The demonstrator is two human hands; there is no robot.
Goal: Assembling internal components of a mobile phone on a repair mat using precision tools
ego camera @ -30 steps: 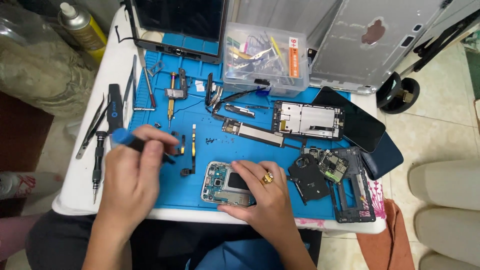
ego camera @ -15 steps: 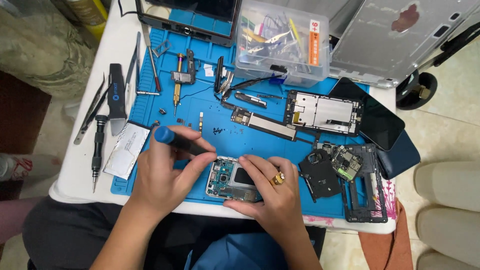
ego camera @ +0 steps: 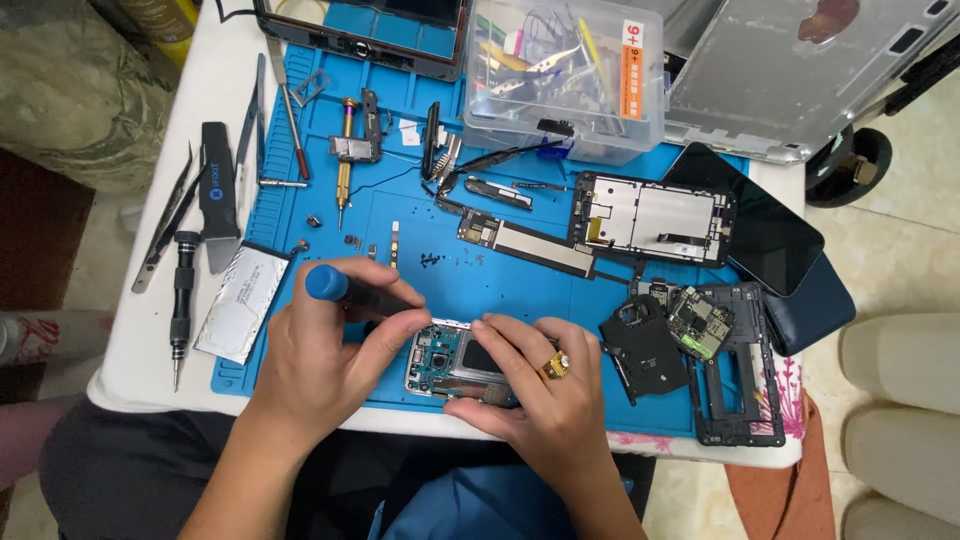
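Now that the blue-capped screwdriver has been brought from the mat's left side to the opened phone, it is pinched in the left hand, its tip seemingly at the phone's upper left corner, while the phone is pressed onto the blue mat by the right hand.

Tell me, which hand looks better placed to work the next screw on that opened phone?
Likely the left hand: it grips the blue-capped screwdriver, tip angled to the opened phone. The right hand steadies the phone.
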